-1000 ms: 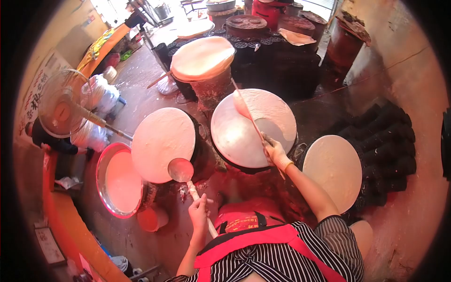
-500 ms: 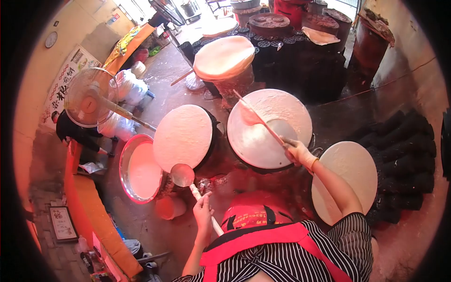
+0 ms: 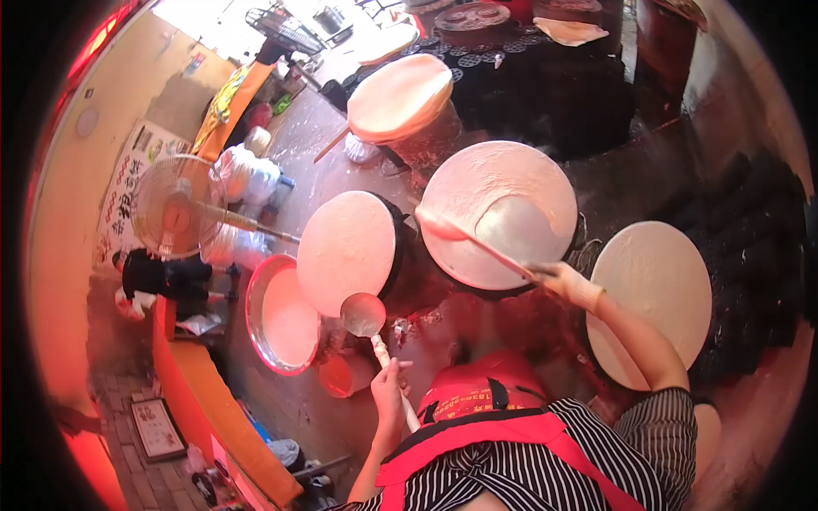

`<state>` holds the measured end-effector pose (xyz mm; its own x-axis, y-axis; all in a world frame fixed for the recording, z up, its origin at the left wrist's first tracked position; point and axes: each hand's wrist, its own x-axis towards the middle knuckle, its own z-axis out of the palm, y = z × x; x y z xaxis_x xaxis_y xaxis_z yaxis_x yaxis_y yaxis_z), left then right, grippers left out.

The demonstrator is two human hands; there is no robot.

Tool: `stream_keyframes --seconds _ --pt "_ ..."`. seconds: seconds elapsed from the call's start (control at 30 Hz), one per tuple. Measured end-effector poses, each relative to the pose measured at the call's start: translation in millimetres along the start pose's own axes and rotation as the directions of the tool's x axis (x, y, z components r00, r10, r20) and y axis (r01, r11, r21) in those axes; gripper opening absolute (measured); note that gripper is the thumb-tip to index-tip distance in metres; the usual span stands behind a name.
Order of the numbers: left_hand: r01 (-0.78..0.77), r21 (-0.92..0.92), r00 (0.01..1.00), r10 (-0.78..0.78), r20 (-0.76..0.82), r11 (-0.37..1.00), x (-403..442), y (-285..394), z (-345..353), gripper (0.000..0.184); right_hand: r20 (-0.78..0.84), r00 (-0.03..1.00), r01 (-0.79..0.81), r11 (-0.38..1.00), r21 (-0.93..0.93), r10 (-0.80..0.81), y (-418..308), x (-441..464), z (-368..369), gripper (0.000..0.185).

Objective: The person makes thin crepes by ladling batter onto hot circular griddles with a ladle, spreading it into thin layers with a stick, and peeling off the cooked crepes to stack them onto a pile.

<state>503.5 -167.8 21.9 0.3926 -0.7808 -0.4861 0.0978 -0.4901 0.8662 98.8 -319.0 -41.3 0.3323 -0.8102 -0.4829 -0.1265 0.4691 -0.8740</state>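
My right hand (image 3: pixel 567 285) grips the handle of a batter spreader (image 3: pixel 479 244), whose blade lies across the left side of the middle round griddle (image 3: pixel 515 232). Pale batter (image 3: pixel 498 162) covers this griddle's upper and left parts; a smooth grey patch shows at centre right. In my closed left hand (image 3: pixel 389 390) is a ladle (image 3: pixel 365 314) with a white-wrapped handle. Its bowl is beside the lower edge of the left griddle (image 3: pixel 347 254), which carries a pale round sheet. Left of that, a metal basin (image 3: pixel 256 347) holds batter (image 3: pixel 291 313).
Another griddle (image 3: pixel 652 298) with a pale sheet is at my right. Stacked round pancakes (image 3: pixel 400 98) stand beyond the griddles. Dark cylinders (image 3: pixel 750 272) are piled far right. On the left are a fan (image 3: pixel 179 204), an orange counter (image 3: pixel 192 400) and a person in dark clothes (image 3: pixel 166 277).
The spreader has swung down to the griddle's left side, and the batter reaches farther around that side. My left hand still holds the ladle. The whole view has shifted.
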Motion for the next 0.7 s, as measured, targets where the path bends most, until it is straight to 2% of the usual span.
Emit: stream_keyframes --seconds 0.03,0.07,0.1,0.17,0.2,0.23,0.3,0.33,0.37,0.4,0.43,0.47,0.5,0.57,0.6,0.63,0.67,0.7 --pt "-0.003 -0.026 0.999 0.005 0.054 1.000 3.8 2.7 -0.9 0.036 0.025 1.000 -0.011 0.999 0.038 0.010 17.1 -17.5 -1.1 0.038" --pt "0.002 -0.012 0.997 -0.001 0.082 1.000 9.6 4.4 -2.1 0.031 -0.024 0.997 0.077 0.997 0.029 -0.076 38.5 -25.2 -3.0 0.037" --pt "0.001 0.005 0.994 -0.002 0.105 1.000 14.8 7.3 -1.1 0.031 -0.062 0.994 0.097 0.993 0.065 -0.093 62.8 -29.1 -8.7 0.037" --pt "-0.041 0.049 0.984 0.032 0.173 0.998 26.6 14.3 0.7 0.026 -0.348 0.936 0.119 0.980 0.161 -0.057 48.3 -44.9 18.5 0.037" --pt "-0.054 0.056 0.970 0.039 0.238 0.997 35.0 15.4 -2.5 0.024 -0.465 0.884 0.121 0.934 0.337 0.053 27.7 -56.5 37.4 0.037" --pt "-0.058 0.065 0.963 0.038 0.267 0.996 42.9 20.8 -4.3 0.024 -0.549 0.830 0.148 0.907 0.395 0.104 35.0 -45.3 49.4 0.037" --pt "-0.038 0.058 0.927 0.013 0.375 0.998 57.6 27.8 -15.4 0.024 -0.391 0.920 0.103 0.951 0.290 0.020 54.9 -51.0 70.6 0.037" --pt "-0.064 0.061 0.901 0.031 0.432 0.996 71.6 27.4 -27.0 0.029 -0.317 0.947 0.033 0.968 0.248 0.049 48.4 -70.5 94.6 0.039" --pt "-0.061 0.063 0.887 0.025 0.460 0.996 83.7 28.6 -36.9 0.029 -0.256 0.954 -0.076 0.952 0.297 0.156 39.4 -99.4 119.2 0.042" --pt "-0.041 0.066 0.874 0.003 0.486 0.997 94.0 32.8 -47.5 0.034 -0.225 0.968 -0.027 0.935 0.354 0.113 89.3 -104.0 131.7 0.044" --pt "-0.019 0.064 0.860 -0.017 0.510 0.998 105.3 34.9 -59.3 0.040 -0.270 0.958 0.036 0.891 0.453 0.099 97.7 -125.3 159.1 0.045" --pt "-0.027 0.057 0.825 -0.010 0.564 0.998 119.3 35.8 -74.1 0.049 -0.365 0.919 0.015 0.910 0.415 0.152 121.6 -142.8 182.1 0.044" --pt "-0.016 0.053 0.814 -0.017 0.581 0.998 133.3 35.1 -90.0 0.049 -0.392 0.910 0.073 0.876 0.477 0.138 149.1 -154.4 209.6 0.044" --pt "0.038 0.021 0.790 -0.043 0.611 0.999 158.9 32.3 -120.9 0.051 -0.370 0.928 0.271 0.616 0.739 0.035 173.3 -144.9 270.5 0.050" --pt "0.057 0.013 0.788 -0.053 0.614 0.998 167.7 31.5 -135.8 0.047 -0.296 0.950 0.312 0.224 0.923 -0.103 187.2 -112.8 292.9 0.051" --pt "0.071 0.009 0.782 -0.061 0.620 0.997 177.5 29.0 -152.6 0.047 -0.373 0.908 0.410 0.223 0.885 -0.189 160.2 -74.8 320.6 0.050" --pt "0.040 0.025 0.777 -0.047 0.627 0.999 186.0 27.0 -171.2 0.044 -0.486 0.865 0.496 0.360 0.790 -0.125 123.3 -34.0 347.6 0.051" --pt "0.006 0.041 0.771 -0.031 0.637 0.999 192.7 26.4 -185.8 0.040 -0.542 0.838 0.524 0.357 0.773 -0.059 90.4 9.9 367.5 0.052"
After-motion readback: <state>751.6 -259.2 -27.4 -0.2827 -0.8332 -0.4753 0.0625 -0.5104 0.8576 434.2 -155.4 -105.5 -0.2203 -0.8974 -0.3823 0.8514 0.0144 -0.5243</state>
